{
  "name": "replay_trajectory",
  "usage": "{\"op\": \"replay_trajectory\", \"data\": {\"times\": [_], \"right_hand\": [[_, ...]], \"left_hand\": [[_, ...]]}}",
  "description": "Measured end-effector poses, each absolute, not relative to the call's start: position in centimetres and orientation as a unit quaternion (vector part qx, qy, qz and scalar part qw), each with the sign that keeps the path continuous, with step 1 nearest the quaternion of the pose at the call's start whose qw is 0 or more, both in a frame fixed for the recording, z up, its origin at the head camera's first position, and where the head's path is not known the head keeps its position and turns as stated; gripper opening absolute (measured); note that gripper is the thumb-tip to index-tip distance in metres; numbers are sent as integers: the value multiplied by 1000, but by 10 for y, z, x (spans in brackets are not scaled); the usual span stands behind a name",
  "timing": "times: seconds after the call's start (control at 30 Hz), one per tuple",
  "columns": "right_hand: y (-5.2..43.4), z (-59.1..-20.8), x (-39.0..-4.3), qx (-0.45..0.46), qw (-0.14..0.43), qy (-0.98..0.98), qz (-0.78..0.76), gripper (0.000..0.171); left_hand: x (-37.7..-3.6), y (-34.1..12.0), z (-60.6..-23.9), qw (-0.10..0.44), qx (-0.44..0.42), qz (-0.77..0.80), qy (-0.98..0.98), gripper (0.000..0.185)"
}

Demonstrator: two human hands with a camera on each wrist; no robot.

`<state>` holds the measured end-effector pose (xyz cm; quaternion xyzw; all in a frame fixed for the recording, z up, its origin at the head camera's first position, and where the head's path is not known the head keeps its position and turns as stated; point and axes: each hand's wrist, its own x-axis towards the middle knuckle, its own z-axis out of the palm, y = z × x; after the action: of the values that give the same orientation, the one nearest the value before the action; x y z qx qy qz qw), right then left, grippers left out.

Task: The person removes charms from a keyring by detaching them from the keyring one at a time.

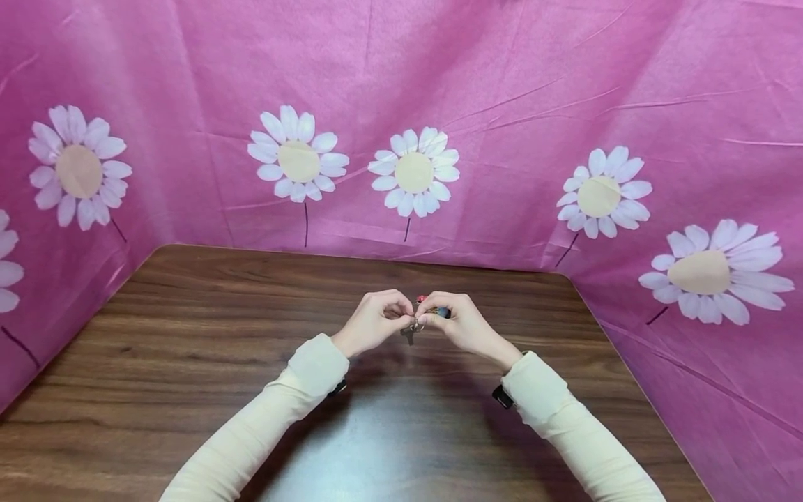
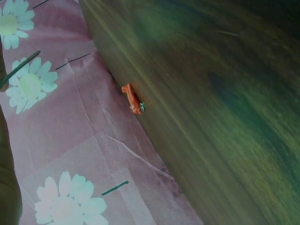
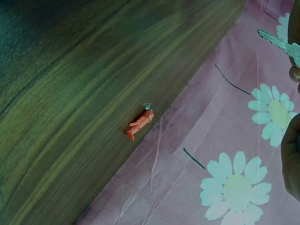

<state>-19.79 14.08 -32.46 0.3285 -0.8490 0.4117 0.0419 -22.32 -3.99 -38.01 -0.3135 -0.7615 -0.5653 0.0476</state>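
The left hand [image 1: 373,322] pinches a key ring [image 1: 415,325] from its side, steadying it above the worktop [image 1: 188,362]. A key [image 1: 409,336] hangs below, between both hands. The right hand [image 1: 461,322] pinches the same ring opposite, fingers curled. Beyond the hands, a small orange figure [image 3: 139,124] lies by the pink flowered cloth [image 1: 502,104].

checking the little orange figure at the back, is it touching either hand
Apart. Both wrist views show the orange figure alone at the table's far edge; the head view has both hands at mid-table.
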Motion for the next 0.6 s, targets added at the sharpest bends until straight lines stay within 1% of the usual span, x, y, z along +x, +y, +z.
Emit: {"op": "replay_trajectory", "data": {"times": [0.27, 0.6], "right_hand": [[143, -329, -200, 320, 37, -849, 419, 4], [145, -329, -201, 290, 31, -855, 428, 4]], "left_hand": [[-225, -40, -380, 50, -323, -548, -770, 5], [-222, -38, -379, 80, -344, -527, -773, 4]]}}
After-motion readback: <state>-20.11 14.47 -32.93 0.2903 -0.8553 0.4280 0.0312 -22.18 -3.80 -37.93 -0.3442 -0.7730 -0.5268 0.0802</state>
